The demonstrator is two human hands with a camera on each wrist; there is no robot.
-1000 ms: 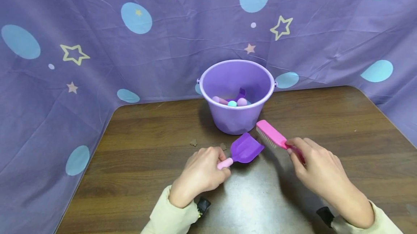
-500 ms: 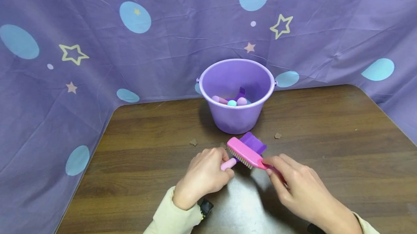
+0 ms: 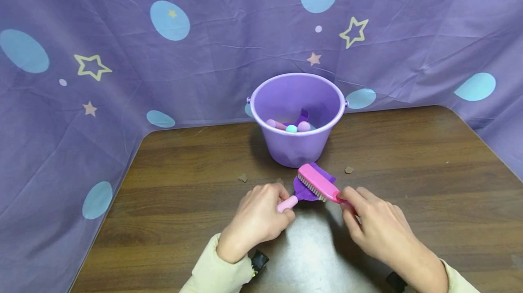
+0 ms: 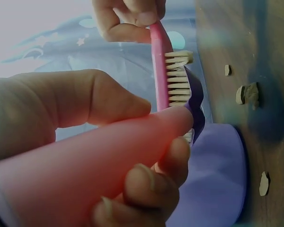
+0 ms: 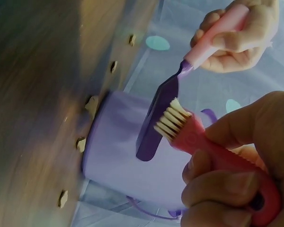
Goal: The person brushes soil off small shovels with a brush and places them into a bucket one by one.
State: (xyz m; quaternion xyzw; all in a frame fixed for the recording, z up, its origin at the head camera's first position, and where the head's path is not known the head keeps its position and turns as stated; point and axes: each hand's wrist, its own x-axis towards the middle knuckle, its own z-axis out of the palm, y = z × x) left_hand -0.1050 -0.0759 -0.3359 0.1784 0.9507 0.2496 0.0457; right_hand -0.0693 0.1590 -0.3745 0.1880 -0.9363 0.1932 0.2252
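Note:
My left hand (image 3: 259,213) grips the pale pink handle of a small toy shovel (image 3: 303,191) with a purple blade, held above the table in front of the bucket. In my right hand (image 3: 380,225) is a pink brush (image 3: 318,182), its handle pinched between thumb and fingers. The brush head lies across the shovel's blade and hides part of it. In the right wrist view, the pale bristles (image 5: 172,120) face the blade (image 5: 156,123) and appear to touch it. The left wrist view shows the left thumb and fingers curled round the shovel's handle (image 4: 99,156).
A purple bucket (image 3: 294,148) stands just behind the shovel, with several pink, purple and turquoise toy pieces inside. Small brown flakes (image 3: 243,178) lie on the wooden table (image 3: 184,211), one of them, a brown flake (image 3: 348,170), right of the bucket. A purple patterned cloth (image 3: 229,57) hangs behind.
The brush has moved left from beside the shovel onto its blade, first near the handle, then slightly back towards the blade's far end. The left hand has shifted slightly right with the shovel.

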